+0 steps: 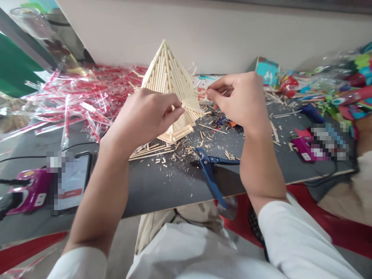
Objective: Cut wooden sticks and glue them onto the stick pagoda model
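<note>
A pyramid-shaped model built of thin wooden sticks (168,77) stands on the dark board (162,186). My left hand (145,114) is closed against its lower front face, fingers pinched on the sticks. To the model's right, my right hand (235,99) has its fingertips pinched together near the edge, holding something too small to make out. Cut stick pieces (151,152) lie scattered under and around the model.
Blue-handled cutters (210,170) lie near the board's front edge. Red and clear plastic wrappers (78,97) pile at the left. A phone (71,180) and a pink glue gun (26,192) lie at lower left, another pink tool (305,149) and colourful craft items (343,89) at right.
</note>
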Action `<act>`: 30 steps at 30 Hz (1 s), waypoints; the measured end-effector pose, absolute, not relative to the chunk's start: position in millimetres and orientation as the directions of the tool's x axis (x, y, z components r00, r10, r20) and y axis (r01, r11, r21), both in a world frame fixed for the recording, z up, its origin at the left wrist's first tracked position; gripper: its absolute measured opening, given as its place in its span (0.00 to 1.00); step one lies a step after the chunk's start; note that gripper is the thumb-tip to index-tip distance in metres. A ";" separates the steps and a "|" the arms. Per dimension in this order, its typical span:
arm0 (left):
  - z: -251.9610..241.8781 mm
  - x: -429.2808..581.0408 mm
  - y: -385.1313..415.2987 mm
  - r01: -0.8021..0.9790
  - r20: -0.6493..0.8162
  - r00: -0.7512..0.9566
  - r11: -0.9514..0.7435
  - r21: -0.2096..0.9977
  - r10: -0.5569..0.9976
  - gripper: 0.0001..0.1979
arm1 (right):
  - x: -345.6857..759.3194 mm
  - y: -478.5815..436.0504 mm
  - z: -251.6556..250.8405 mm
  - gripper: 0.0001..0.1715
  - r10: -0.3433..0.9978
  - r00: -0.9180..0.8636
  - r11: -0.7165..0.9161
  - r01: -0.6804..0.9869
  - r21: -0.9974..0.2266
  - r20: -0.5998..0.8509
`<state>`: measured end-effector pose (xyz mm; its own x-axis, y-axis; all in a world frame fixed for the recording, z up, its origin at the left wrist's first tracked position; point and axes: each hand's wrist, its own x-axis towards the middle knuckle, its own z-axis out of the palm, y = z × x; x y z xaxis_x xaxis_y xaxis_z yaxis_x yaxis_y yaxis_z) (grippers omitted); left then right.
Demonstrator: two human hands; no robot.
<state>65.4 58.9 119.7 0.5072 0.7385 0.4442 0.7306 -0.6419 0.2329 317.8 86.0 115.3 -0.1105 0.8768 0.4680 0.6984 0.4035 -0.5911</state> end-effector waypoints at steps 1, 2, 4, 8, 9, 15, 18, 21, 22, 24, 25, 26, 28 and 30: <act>119.8 65.3 58.9 0.731 0.443 0.508 -0.642 0.231 0.738 0.17 | 318.1 85.5 115.7 0.03 0.878 -0.114 0.403 0.700 -0.590 0.464; 119.9 65.2 58.8 0.732 0.441 0.509 -0.641 0.230 0.739 0.17 | 318.6 85.0 116.2 0.03 0.879 -0.120 0.403 0.702 -0.587 0.461; 120.1 65.0 58.7 0.733 0.441 0.507 -0.640 0.231 0.741 0.17 | 320.4 84.2 117.3 0.03 0.878 -0.128 0.406 0.709 -0.577 0.460; 119.8 64.7 58.7 0.729 0.447 0.504 -0.642 0.240 0.739 0.17 | 328.7 84.3 118.9 0.06 0.881 -0.117 0.386 0.736 -0.556 0.458; 119.8 64.7 58.8 0.726 0.448 0.504 -0.643 0.242 0.738 0.17 | 331.2 84.7 119.1 0.08 0.883 -0.110 0.379 0.740 -0.556 0.455; 120.3 65.1 59.0 0.726 0.446 0.510 -0.646 0.236 0.736 0.17 | 335.1 87.4 119.3 0.16 0.900 -0.144 0.397 0.659 -0.640 0.411; 120.6 65.3 58.8 0.728 0.440 0.511 -0.644 0.235 0.738 0.17 | 330.3 88.1 119.3 0.16 0.900 -0.163 0.410 0.627 -0.662 0.404; 121.0 65.4 58.3 0.727 0.452 0.510 -0.648 0.229 0.732 0.16 | 326.2 88.9 120.0 0.15 0.895 -0.153 0.410 0.651 -0.638 0.418; 121.2 65.5 58.1 0.727 0.452 0.513 -0.649 0.224 0.730 0.16 | 325.2 89.1 120.4 0.15 0.895 -0.147 0.405 0.663 -0.629 0.422; 121.6 65.7 57.6 0.729 0.453 0.517 -0.651 0.213 0.726 0.16 | 323.7 89.5 121.1 0.14 0.893 -0.140 0.401 0.678 -0.616 0.428; 121.7 65.8 57.4 0.728 0.457 0.516 -0.652 0.211 0.724 0.16 | 323.0 89.5 121.3 0.13 0.892 -0.137 0.400 0.684 -0.610 0.431; 121.8 65.9 57.3 0.728 0.456 0.516 -0.652 0.212 0.725 0.16 | 322.4 89.5 121.4 0.13 0.891 -0.135 0.398 0.691 -0.604 0.433; 121.6 66.1 57.3 0.728 0.452 0.514 -0.649 0.220 0.729 0.16 | 321.1 89.2 121.3 0.12 0.890 -0.127 0.391 0.708 -0.588 0.439; 121.3 66.2 57.4 0.732 0.438 0.511 -0.642 0.230 0.739 0.15 | 320.0 88.5 121.1 0.10 0.884 -0.119 0.389 0.726 -0.567 0.453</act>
